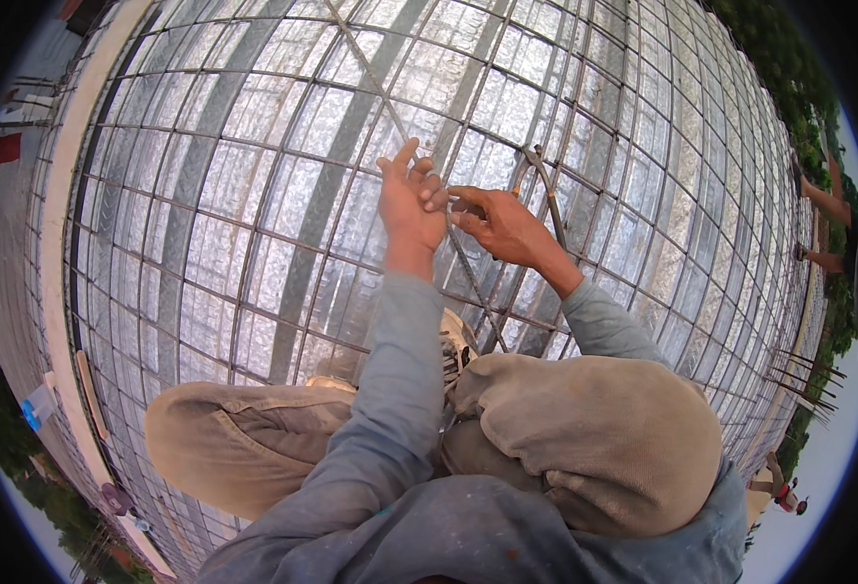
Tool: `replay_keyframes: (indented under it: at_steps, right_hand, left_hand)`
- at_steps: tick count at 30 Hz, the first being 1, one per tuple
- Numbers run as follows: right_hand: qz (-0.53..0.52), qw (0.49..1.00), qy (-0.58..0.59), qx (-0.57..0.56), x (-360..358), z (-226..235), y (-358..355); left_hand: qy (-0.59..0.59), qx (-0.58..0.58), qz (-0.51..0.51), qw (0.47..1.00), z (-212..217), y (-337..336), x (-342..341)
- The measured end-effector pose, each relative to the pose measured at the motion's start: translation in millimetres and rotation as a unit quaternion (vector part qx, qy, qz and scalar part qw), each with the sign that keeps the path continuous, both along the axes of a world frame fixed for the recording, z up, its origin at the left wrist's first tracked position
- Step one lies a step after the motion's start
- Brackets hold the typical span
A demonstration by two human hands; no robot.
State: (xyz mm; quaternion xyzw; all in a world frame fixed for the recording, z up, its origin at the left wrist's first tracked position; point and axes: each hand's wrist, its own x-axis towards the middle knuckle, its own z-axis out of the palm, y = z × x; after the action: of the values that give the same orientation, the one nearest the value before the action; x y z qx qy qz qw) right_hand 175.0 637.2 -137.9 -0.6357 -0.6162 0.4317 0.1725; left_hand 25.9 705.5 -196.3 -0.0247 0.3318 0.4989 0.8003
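My left hand (415, 206) is palm up over a steel reinforcing mesh (283, 151), its thumb and index finger apart and its other fingers half curled. I see nothing held in it. A diagonal steel bar (370, 83) runs behind this hand. Close on its right, my right hand (511, 229) has thumb and fingers drawn together near the left fingertips; whatever is pinched there is too small to name. A pair of pincers (538, 159), with an orange grip showing, is just beyond my right hand. Whether that hand touches the pincers, I cannot tell.
Ribbed shiny metal decking (438, 73) lies under the mesh. My shoe (456, 336) rests there between my bent knees. A pale board edge (59, 209) borders the left side. Upright bar ends (806, 382) stick out at right, where another person's legs (826, 206) show.
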Motion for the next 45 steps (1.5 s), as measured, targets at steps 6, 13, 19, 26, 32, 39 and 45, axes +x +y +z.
replay_keyframes:
  at_steps: [6, 13, 19, 26, 32, 39, 45]
  right_hand:
    - [-0.04, 0.996, 0.055, 0.056, -36.2, -26.8, -13.9]
    - [-0.042, 0.997, 0.069, 0.0, -22.8, -16.2, 16.8]
    - [-0.131, 0.968, 0.216, 0.003, -20.6, -26.0, 46.5]
    - [-0.134, 0.976, -0.107, 0.134, 45.3, -61.3, 157.4]
    - [-0.009, 0.965, -0.189, 0.18, 48.3, -102.7, 228.6]
    - [0.066, 0.985, -0.117, 0.111, 23.1, -110.9, 251.8]
    - [0.057, 0.992, -0.064, 0.095, 30.1, -119.5, 255.4]
  left_hand:
    - [0.083, -0.021, -0.025, 0.996, -23.3, -2.6, -21.3]
    - [0.337, 0.092, -0.161, 0.923, -12.2, -3.9, -35.3]
    - [0.422, 0.19, -0.203, 0.863, 9.3, 22.6, -37.5]
    - [0.582, 0.174, -0.105, 0.788, -30.1, 98.6, -65.5]
    - [0.707, 0.241, -0.135, 0.651, -84.2, 147.6, -41.0]
    - [0.633, 0.192, -0.156, 0.734, -121.7, 159.9, -48.6]
    - [0.462, 0.135, -0.126, 0.867, -84.4, 152.8, -30.5]
